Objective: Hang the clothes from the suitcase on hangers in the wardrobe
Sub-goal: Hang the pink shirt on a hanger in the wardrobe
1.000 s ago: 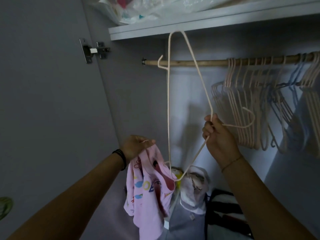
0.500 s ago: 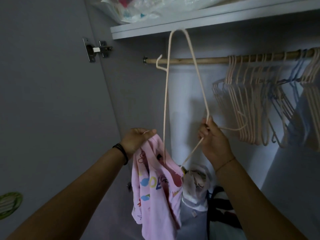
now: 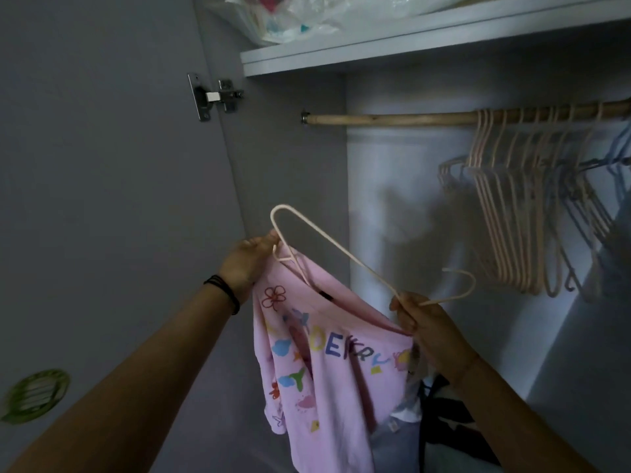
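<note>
Head camera: at the lower left of the frame a green round thing [image 3: 34, 394] sticks on the open door [image 3: 102, 182]. A metal hinge [image 3: 215, 97] sits at the upper left.

Left of the middle, the left hand [image 3: 251, 259] pinches one end of the pale hanger [image 3: 343, 250] together with the top of the pink shirt [image 3: 327, 377]. The shirt hangs down in the lower middle, in front of the wardrobe [image 3: 290, 158], and is not on the rod yet. To the right, the right hand [image 3: 423, 327] has its fingers curled round the hanger near its hook and seems to pinch the shirt's edge too.

To do this step well, I think the left end of the hanger should slide inside the neck hole first, then the other end. Each shoulder should sit flat on the wire. The hook must stay free and point up.

Inside the wardrobe, the shelf [image 3: 409, 52] at the top holds plastic bags [image 3: 290, 18]. The wooden rod [image 3: 392, 118] is bare on its left part. A bunch of empty hangers [image 3: 505, 216] hangs on its right part. At the bottom lie dark things, maybe a bag and some cloth; it is too dark to tell. No suitcase is in view.
</note>
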Demonstrator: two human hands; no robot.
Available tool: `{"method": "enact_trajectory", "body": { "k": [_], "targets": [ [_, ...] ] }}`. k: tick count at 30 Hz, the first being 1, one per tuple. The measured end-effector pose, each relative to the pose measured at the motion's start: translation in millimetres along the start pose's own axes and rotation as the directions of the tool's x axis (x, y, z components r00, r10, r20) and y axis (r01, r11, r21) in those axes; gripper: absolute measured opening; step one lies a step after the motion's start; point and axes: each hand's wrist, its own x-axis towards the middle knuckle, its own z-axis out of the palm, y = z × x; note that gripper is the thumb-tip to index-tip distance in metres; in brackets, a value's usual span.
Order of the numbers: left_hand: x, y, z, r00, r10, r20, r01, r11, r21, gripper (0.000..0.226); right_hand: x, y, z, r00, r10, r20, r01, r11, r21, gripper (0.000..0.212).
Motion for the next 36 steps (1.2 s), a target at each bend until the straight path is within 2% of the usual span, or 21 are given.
{"method": "enact_trajectory", "body": {
  "k": [2, 5, 8, 13, 17, 23, 26, 30, 36],
  "targets": [
    [-0.7, -2.6, -4.1, 0.999, 0.004, -0.054, -0.003, 1.0, 0.007, 0.048, -3.3, -8.7, -0.1, 0.999, 0.044, -0.017, -0.045, 0.997, -0.07, 0.052],
    [-2.8, -10.6, -3.5, 0.993, 0.012, -0.118, -0.012, 1.0, 0.004, 0.036, -5.1, -18.6, -3.6, 0.988, 0.142, -0.066, -0.15, 0.978, -0.144, 0.032],
    [-3.5, -18.7, -3.6, 0.987, 0.016, -0.161, -0.018, 1.0, -0.012, 0.035, -5.3, -25.2, -8.8, 0.979, 0.186, -0.081, -0.199, 0.957, -0.212, 0.028],
    [-4.7, -23.1, -6.4, 0.975, 0.038, -0.22, -0.054, 0.996, -0.069, 0.037, -6.5, -37.3, -12.2, 0.978, 0.201, -0.061, -0.21, 0.943, -0.257, 0.029],
    [-5.3, -20.8, -2.7, 0.964, 0.054, -0.262, -0.093, 0.986, -0.136, 0.03, -5.6, -44.5, -13.9, 0.978, 0.207, -0.032, -0.206, 0.923, -0.326, 0.031],
    [-3.9, -18.0, -3.6, 0.956, 0.136, -0.26, -0.159, 0.985, -0.072, 0.041, -3.5, -59.7, -8.9, 0.993, 0.114, 0.039, -0.087, 0.906, -0.413, 0.033],
    [-5.2, -12.3, -0.5, 0.965, 0.173, -0.198, -0.172, 0.985, 0.025, 0.045, 3.1, -63.4, -4.2, 0.994, 0.058, 0.096, 0.003, 0.84, -0.542, 0.038],
    [-9.3, -3.0, 12.2, 0.971, 0.238, -0.001, -0.23, 0.942, 0.246, 0.059, 16.7, -82.1, 9.7, 0.978, 0.018, 0.207, 0.128, 0.732, -0.669, 0.033],
    [-22.7, 4.0, 46.5, 0.945, 0.259, 0.198, -0.313, 0.892, 0.327, 0.055, 30.8, -104.6, 52.8, 0.921, -0.032, 0.389, 0.334, 0.583, -0.741, 0.028]
  ]
}}
